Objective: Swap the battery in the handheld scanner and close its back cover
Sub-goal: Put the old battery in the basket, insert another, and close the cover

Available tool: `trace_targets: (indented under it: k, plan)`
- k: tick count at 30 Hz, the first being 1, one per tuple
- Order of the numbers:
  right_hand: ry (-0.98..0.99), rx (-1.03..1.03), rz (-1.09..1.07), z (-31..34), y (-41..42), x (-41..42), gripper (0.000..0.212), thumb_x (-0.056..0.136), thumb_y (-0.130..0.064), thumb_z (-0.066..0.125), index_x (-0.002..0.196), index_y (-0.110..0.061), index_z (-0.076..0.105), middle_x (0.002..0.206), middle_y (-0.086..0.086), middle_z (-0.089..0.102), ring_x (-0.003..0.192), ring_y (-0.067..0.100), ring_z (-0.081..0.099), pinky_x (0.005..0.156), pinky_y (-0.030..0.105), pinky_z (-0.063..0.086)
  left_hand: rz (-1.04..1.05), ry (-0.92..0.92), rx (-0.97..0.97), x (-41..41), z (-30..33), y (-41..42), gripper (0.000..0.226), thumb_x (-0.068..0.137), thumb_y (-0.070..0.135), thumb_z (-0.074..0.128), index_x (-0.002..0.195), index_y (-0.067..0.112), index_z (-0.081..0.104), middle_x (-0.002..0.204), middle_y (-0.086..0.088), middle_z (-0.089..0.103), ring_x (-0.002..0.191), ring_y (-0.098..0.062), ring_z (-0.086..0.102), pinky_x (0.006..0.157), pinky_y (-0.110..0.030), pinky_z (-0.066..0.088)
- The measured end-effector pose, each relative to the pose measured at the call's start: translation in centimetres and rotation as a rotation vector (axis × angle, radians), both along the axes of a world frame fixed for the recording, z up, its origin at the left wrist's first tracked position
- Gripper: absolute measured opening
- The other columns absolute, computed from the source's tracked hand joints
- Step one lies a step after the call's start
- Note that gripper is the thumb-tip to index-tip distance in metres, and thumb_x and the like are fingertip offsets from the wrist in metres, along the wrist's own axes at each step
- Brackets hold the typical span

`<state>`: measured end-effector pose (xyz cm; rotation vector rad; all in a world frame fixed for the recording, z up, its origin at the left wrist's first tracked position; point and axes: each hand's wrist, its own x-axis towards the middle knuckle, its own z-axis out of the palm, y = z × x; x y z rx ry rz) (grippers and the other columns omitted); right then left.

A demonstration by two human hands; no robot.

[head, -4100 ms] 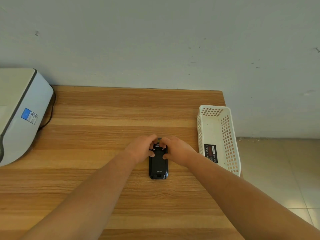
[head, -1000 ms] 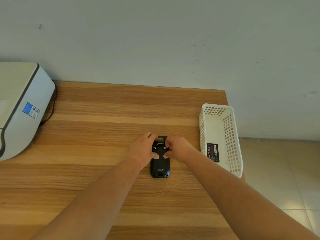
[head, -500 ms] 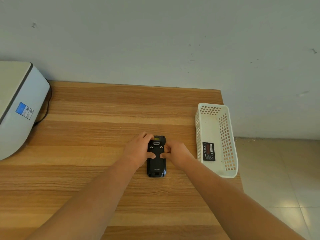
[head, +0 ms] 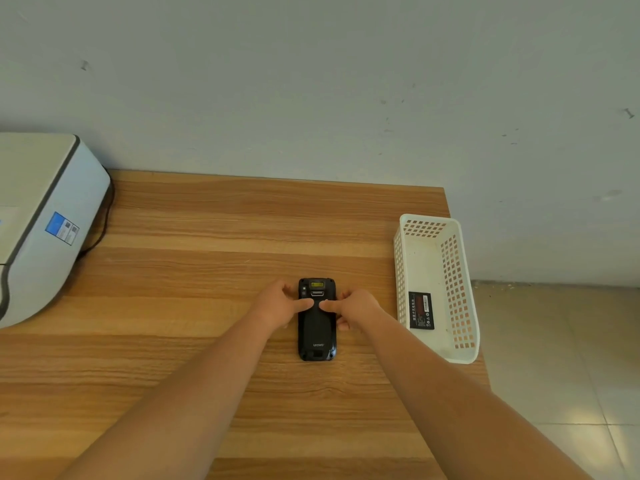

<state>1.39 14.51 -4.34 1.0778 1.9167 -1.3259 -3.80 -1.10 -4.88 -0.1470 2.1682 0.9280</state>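
The black handheld scanner (head: 317, 332) lies face down on the wooden table (head: 207, 271), back cover on. My left hand (head: 278, 304) grips its left side and my right hand (head: 353, 306) grips its right side. Both thumbs press on the upper part of the back cover, just below the latch. A black battery (head: 421, 310) with a red label lies flat inside the white basket (head: 460, 299) to the right.
A white and grey printer (head: 38, 223) with a blue sticker stands at the table's left, a black cable behind it. The basket sits at the table's right edge, beyond which is tiled floor. A wall rises behind the table.
My thumbs have come together at the middle of the cover from its two latch points. The scanner has stayed in the same place on the table.
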Motion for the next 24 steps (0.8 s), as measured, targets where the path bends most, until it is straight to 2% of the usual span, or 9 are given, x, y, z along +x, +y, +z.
trace_targets:
  k: [2, 8, 10, 14, 21, 24]
  plan:
    - [-0.016, 0.033, 0.048, 0.0, -0.2, -0.4, 0.031, 0.081, -0.035, 0.077, 0.085, -0.017, 0.053, 0.089, 0.007, 0.068, 0.08, 0.021, 0.069, 0.082, 0.038, 0.06, 0.036, -0.052, 0.006, -0.2, -0.1, 0.5, 0.043, 0.08, 0.029, 0.078, 0.114, 0.022, 0.051, 0.111, -0.002, 0.062, 0.094, -0.02, 0.064, 0.063, -0.03, 0.053]
    - [-0.074, 0.072, 0.062, 0.0, -0.5, -1.3, 0.03, 0.084, -0.028, 0.075, 0.094, -0.013, 0.051, 0.084, 0.006, 0.065, 0.082, 0.023, 0.071, 0.08, 0.038, 0.06, 0.008, -0.047, -0.051, -0.8, -0.7, 1.2, 0.034, 0.079, 0.018, 0.079, 0.094, 0.025, 0.05, 0.102, -0.004, 0.065, 0.086, -0.022, 0.067, 0.053, -0.03, 0.052]
    - [-0.095, 0.102, 0.087, -0.2, -0.6, -1.4, 0.031, 0.084, -0.028, 0.075, 0.096, -0.012, 0.051, 0.09, 0.009, 0.067, 0.082, 0.024, 0.072, 0.079, 0.04, 0.061, 0.011, -0.052, -0.067, -0.9, -0.8, 1.3, 0.034, 0.079, 0.017, 0.078, 0.09, 0.027, 0.048, 0.1, -0.003, 0.065, 0.084, -0.021, 0.067, 0.052, -0.029, 0.052]
    - [-0.037, 0.115, 0.055, -0.9, -0.7, -1.0, 0.037, 0.083, -0.028, 0.076, 0.108, -0.011, 0.054, 0.098, 0.01, 0.068, 0.081, 0.024, 0.071, 0.077, 0.042, 0.061, 0.018, -0.044, -0.078, -1.0, -0.7, 1.4, 0.034, 0.079, 0.017, 0.079, 0.094, 0.025, 0.049, 0.098, -0.002, 0.065, 0.082, -0.019, 0.067, 0.052, -0.029, 0.052]
    - [0.045, 0.051, -0.025, -1.0, -0.5, 0.5, 0.03, 0.083, -0.025, 0.077, 0.1, -0.017, 0.054, 0.093, 0.001, 0.067, 0.085, 0.02, 0.07, 0.079, 0.036, 0.06, 0.06, -0.03, 0.027, 0.4, -0.2, 0.8, 0.043, 0.078, 0.018, 0.08, 0.111, 0.023, 0.052, 0.105, 0.001, 0.061, 0.089, -0.019, 0.061, 0.058, -0.03, 0.054]
    - [0.05, 0.049, -0.047, -1.5, -0.6, 0.9, 0.033, 0.08, -0.021, 0.079, 0.105, -0.015, 0.058, 0.097, 0.003, 0.069, 0.086, 0.021, 0.07, 0.082, 0.041, 0.059, 0.087, -0.015, 0.055, 1.0, -0.5, 0.8, 0.045, 0.079, 0.009, 0.078, 0.114, 0.022, 0.052, 0.104, 0.0, 0.06, 0.09, -0.021, 0.06, 0.056, -0.029, 0.052]
